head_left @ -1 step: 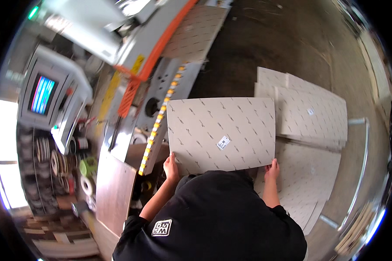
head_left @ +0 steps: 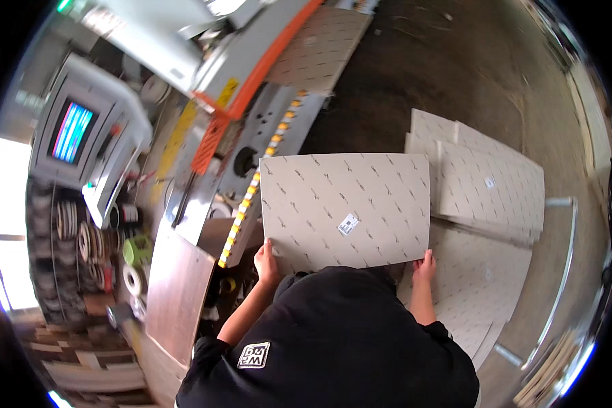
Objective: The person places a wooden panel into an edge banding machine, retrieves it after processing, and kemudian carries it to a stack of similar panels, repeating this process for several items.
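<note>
A pale, rectangular board (head_left: 319, 197), printed all over with small dark marks, is held level in front of my body. It bears a white label (head_left: 348, 224) near its middle. My left hand (head_left: 266, 264) is closed on the left edge close to the near corner, thumb on top. At the opposite near corner, my right hand (head_left: 424, 265) grips the right edge. The fingers under the board are mostly hidden. The board's left edge lies beside a row of yellow and white rollers (head_left: 255, 183) on a machine.
Stacked similar boards (head_left: 489, 180) stand low at the right, beside a metal frame (head_left: 566, 272). The machine with its orange rail (head_left: 265, 64) runs along the left. A control console (head_left: 81, 136) and a brown wood-look panel (head_left: 177, 292) are farther left.
The machine, console and brown panel have shifted slightly in view as my head and body turned a little. Both hands keep the same hold on the board.
</note>
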The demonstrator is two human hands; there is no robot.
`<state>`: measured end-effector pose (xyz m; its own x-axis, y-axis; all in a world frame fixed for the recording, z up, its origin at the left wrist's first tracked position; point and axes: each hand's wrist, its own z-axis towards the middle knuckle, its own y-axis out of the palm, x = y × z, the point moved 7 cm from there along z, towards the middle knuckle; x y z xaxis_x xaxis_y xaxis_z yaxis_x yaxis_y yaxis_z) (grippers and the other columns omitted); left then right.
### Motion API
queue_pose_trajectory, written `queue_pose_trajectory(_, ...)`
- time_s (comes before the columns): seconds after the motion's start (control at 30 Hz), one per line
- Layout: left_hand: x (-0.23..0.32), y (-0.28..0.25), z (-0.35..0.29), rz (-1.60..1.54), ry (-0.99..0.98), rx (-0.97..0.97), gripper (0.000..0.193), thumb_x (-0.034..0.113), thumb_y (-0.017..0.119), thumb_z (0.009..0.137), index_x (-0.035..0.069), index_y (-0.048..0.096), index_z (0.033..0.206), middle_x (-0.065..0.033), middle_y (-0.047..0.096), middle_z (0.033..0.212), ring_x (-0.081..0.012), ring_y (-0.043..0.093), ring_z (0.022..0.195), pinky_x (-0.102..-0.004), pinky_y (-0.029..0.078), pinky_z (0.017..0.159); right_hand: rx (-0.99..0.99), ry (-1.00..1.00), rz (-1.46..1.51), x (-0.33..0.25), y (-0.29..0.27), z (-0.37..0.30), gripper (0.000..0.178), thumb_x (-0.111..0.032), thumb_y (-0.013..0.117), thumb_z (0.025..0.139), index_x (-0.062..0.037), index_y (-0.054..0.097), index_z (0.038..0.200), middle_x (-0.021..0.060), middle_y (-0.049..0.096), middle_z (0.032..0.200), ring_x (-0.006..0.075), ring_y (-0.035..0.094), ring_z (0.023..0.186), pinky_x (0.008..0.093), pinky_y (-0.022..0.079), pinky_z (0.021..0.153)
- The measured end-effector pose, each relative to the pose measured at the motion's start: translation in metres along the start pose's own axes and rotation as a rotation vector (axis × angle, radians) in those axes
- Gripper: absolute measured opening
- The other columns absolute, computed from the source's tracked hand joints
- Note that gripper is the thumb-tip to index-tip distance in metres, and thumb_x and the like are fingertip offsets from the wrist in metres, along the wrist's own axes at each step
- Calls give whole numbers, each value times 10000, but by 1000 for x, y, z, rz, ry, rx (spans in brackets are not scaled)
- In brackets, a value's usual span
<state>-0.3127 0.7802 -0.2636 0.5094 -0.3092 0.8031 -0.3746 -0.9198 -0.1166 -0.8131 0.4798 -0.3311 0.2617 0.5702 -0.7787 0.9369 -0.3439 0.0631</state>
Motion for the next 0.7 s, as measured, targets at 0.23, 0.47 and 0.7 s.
queue_pose_trajectory(0.23,-42,-142,-46,-307,-62,272,448,387,524,1002,-35,678,1013,-76,680,867,-164,628,740,-316,515,689,-423,-52,-207,9,154,-55,362,-231,718,914,-55,567,1193,60,637,1100,180,628,993,344,522,860)
queue_pose_trajectory(0.47,-124,-247,-46,-519,-173,546,449,380,576,958,-33,671,1104,-74,679,995,-181,620,869,-335,487,790,-695,-106,-487,55,312,-117,278,-255,663,954,-68,638,1158,6,656,985,117,624,878,292,529,743)
queue_pose_trajectory(0.7,-141,-309,-34,-498,-98,359,363,303,650,923,13,604,1137,-62,641,1041,-177,590,936,-353,486,836,-963,-91,-616,97,405,-177,342,-287,548,1017,-60,601,1268,40,639,1135,137,630,911,289,543,728)
